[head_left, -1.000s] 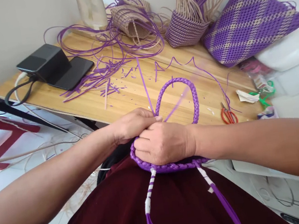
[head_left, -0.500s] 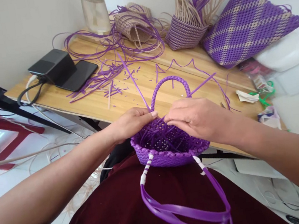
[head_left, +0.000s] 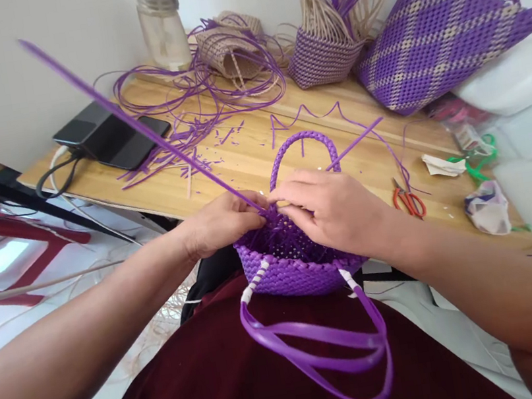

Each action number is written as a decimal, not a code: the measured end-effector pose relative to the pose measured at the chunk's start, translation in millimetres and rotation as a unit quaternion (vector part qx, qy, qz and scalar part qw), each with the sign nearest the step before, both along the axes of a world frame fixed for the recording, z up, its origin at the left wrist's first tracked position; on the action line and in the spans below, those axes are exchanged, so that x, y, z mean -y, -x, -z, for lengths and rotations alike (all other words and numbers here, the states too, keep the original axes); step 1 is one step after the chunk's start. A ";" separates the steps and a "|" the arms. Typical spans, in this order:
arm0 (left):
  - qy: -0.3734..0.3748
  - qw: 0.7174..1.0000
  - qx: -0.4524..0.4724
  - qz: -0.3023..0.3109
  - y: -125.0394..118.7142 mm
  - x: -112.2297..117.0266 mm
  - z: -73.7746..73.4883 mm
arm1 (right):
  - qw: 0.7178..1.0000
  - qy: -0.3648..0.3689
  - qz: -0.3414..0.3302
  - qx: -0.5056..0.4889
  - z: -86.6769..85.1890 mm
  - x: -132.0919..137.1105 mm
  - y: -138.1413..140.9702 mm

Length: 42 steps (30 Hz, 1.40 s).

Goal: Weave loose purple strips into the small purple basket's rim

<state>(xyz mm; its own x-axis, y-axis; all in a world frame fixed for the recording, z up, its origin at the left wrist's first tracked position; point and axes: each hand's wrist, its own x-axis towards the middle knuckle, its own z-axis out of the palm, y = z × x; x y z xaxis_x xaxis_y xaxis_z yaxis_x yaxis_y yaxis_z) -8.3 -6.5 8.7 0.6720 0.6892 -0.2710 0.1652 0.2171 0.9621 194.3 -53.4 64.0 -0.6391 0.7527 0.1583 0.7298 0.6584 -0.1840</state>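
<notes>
A woven purple basket rests against my lap at the table's front edge, its opening facing up. A braided handle arches over its far side. From the near side hangs a loop of loose purple strands, its two ends wrapped in white tape. My left hand grips the basket's far left rim between thumb and fingers. Beside it, at the handle's left foot, my right hand pinches a purple plastic strip whose long end slants to the upper left. The fingertips partly hide the rim.
Orange-handled scissors lie right of the basket. Strip scraps, a coil of strips, a phone and a jar are on the table. Farther back stand a part-woven basket and a large plaid one.
My right hand has moved left, close to my left hand. The long strip has swung toward me and now slants farther to the upper left. The scissors have come into view.
</notes>
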 end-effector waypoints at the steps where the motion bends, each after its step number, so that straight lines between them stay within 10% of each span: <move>1: 0.002 1.000 -0.003 -0.012 -1.2 0.3 1.7 | 0.999 -0.008 0.004 0.037 -0.5 -1.3 1.5; 9: 0.061 0.998 0.021 0.009 -6.8 -1.3 9.1 | 0.994 -0.014 0.025 0.105 -8.0 -4.8 -3.1; 16: -0.039 0.998 -0.026 -0.034 -6.7 -1.6 10.7 | 0.993 -0.037 0.066 0.095 -2.2 -3.1 -1.5; 24: 0.067 0.998 0.004 -0.022 -10.5 -6.7 4.4 | 0.997 0.027 0.030 0.070 -0.4 -4.5 -6.4; 33: -0.187 0.972 -0.130 0.049 -19.9 -18.1 -1.3 | 0.995 0.006 0.067 0.079 -2.8 -3.8 -4.6; 42: -0.117 0.986 -0.105 0.054 -19.4 -15.8 4.8 | 0.998 0.034 -0.041 -0.032 -7.9 1.6 -5.8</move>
